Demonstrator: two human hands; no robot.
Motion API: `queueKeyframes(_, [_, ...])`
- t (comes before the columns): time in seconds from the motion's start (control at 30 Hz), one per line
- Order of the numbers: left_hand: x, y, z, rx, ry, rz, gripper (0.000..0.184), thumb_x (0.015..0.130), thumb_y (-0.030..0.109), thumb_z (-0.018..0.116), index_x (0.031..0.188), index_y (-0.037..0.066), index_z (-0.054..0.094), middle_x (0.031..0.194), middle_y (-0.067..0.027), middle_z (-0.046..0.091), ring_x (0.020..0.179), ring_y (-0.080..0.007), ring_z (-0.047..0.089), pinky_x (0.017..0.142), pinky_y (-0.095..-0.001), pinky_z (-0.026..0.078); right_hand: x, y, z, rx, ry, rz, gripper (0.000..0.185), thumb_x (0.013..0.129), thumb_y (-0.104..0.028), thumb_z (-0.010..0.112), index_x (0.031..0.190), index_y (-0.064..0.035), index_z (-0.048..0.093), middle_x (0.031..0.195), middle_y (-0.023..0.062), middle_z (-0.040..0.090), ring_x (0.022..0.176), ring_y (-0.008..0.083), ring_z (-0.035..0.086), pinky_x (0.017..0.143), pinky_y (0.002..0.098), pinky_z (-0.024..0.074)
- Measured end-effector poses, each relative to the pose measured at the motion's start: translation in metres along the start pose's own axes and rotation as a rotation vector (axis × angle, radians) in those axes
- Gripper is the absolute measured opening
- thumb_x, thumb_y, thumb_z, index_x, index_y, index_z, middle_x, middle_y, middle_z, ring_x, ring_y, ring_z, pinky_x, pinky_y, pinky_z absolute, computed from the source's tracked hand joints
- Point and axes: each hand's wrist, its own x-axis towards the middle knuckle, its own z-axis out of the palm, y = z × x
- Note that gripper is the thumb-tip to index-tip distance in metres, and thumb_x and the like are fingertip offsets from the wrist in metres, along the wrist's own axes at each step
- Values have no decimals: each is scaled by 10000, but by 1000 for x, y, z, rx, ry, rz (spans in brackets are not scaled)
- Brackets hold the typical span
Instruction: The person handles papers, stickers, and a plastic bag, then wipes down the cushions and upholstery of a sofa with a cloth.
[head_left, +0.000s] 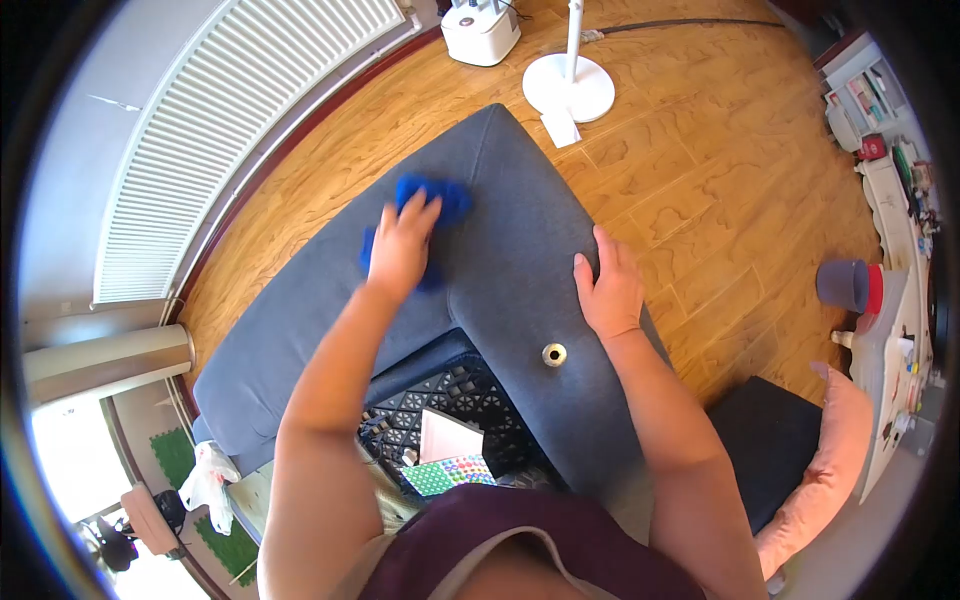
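My left hand [402, 245] presses a blue cloth [448, 200] against the grey upholstered surface [515, 215], with parts of the cloth showing on both sides of the fingers. The hand is slightly blurred. On the right edge of the same upholstery rests my right hand [612, 288], thumb and fingers apart, holding nothing. A small round fitting with a dark centre [554, 355] sits in the upholstery below and left of that hand.
Below the upholstery, an opening shows a black lattice [450, 400] and a patterned card [450, 474]. A white stand base [545, 88] and white appliance [480, 35] stand beyond. A radiator [215, 130] lines the left wall; a grey bin [842, 285] is at right.
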Motion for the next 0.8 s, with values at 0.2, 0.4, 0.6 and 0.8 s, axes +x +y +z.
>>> queueKeyframes(0.2, [-87,31,-26,90,-180,-143,568,776,76,676,1307,244,565,1481,-98,366,1168,-380,446,952,-480,382,4,2,2,-23,5,-13,506,858,-292,623,1291,-60,504,1040,148,586,936,336,555,782,452,438])
queueKeyframes(0.4, [51,15,30,8,166,-31,592,777,35,664,1322,228,535,1393,-121,459,1052,-372,506,934,-451,423,3,1,-2,0,-42,-4,513,861,-296,613,1297,-52,496,1076,175,576,956,349,556,765,453,443])
queueKeyframes(0.6, [189,11,74,-44,114,-348,436,922,380,558,1321,205,535,1347,-59,525,1181,-353,500,968,-462,426,6,1,2,23,-48,24,496,864,-280,602,1285,-35,512,1084,187,590,981,365,563,866,453,450])
queueKeyframes(0.8, [82,-61,8,99,-217,-450,364,924,347,553,1248,186,594,1195,-96,632,1121,-295,588,952,-443,457,2,1,3,57,3,-37,447,892,-246,598,1277,-31,524,1059,184,596,959,370,571,820,443,469])
